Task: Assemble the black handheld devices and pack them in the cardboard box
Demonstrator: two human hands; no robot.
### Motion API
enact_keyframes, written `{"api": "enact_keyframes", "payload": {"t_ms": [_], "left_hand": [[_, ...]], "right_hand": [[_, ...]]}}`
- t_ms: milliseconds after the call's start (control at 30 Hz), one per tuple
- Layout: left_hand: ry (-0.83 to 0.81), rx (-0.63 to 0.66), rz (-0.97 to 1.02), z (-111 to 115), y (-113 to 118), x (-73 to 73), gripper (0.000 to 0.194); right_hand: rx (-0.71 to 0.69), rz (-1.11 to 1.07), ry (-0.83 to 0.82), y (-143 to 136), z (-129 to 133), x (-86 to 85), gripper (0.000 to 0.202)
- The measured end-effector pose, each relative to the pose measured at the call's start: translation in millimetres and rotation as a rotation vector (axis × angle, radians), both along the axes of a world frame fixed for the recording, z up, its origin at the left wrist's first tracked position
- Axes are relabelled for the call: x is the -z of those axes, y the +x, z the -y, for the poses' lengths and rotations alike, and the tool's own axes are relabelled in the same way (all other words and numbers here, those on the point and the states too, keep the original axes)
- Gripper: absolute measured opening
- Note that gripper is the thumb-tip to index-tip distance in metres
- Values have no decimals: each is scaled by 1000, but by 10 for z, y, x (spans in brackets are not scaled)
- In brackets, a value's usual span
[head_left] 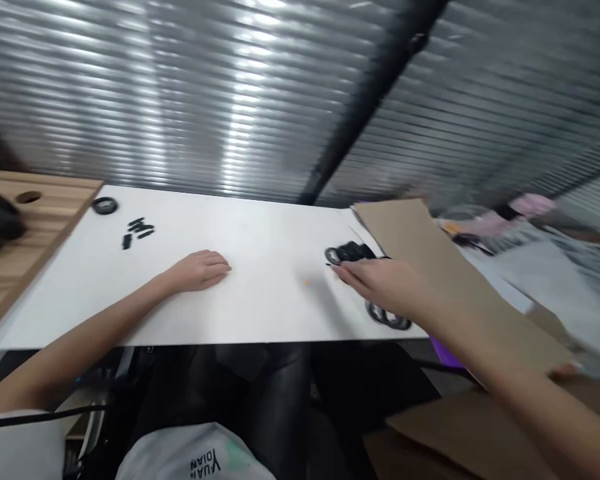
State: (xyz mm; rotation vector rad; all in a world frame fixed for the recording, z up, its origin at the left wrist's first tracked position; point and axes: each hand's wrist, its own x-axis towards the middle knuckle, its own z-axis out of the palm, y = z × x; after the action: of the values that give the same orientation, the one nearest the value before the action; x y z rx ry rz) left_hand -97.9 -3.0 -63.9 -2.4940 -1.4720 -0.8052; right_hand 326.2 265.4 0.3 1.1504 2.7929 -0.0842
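My left hand (200,271) rests on the white table with its fingers curled together. Anything inside those fingers is hidden. Over the table's right side, my right hand (375,280) is closed in a pinch, and a small dark piece (329,265) shows at its fingertips, too blurred to name. Just beyond that hand lies a cluster of black rings (347,253). More black rings (389,317) lie below it near the front edge, partly covered by the hand. A tiny orange spot (307,283) is on the table between my hands.
Several short black strips (139,229) and one black ring (105,205) lie at the table's (265,233) far left. A wooden board (45,220) with black objects borders the left. Cardboard (410,227) and plastic wrapping (555,273) crowd the right. A corrugated wall (195,100) stands behind.
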Motion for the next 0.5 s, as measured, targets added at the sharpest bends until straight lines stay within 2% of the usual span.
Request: {"api": "enact_keyframes", "payload": {"t_ms": [100,167,200,267,333,433,500], "left_hand": [[121,5,-103,-3,66,44,39],[103,-5,-183,-8,82,69,34],[94,-21,-205,-6,62,80,33],[73,-132,-170,30,-78,86,29],[55,-281,-31,148,-385,48,23],[23,-562,250,521,-1120,-126,22],[-1,-815,390,860,-1673,-285,27]], "right_hand": [[-223,75,2,-1579,251,250,59],[-304,56,19,-2314,502,320,59],[-335,39,32,-2569,633,333,57],[-384,-12,21,-2869,855,347,55],[-399,-109,3,-2954,975,375,52],[-325,-291,-43,-2883,955,472,49],[-252,-375,-103,-2818,873,554,48]]}}
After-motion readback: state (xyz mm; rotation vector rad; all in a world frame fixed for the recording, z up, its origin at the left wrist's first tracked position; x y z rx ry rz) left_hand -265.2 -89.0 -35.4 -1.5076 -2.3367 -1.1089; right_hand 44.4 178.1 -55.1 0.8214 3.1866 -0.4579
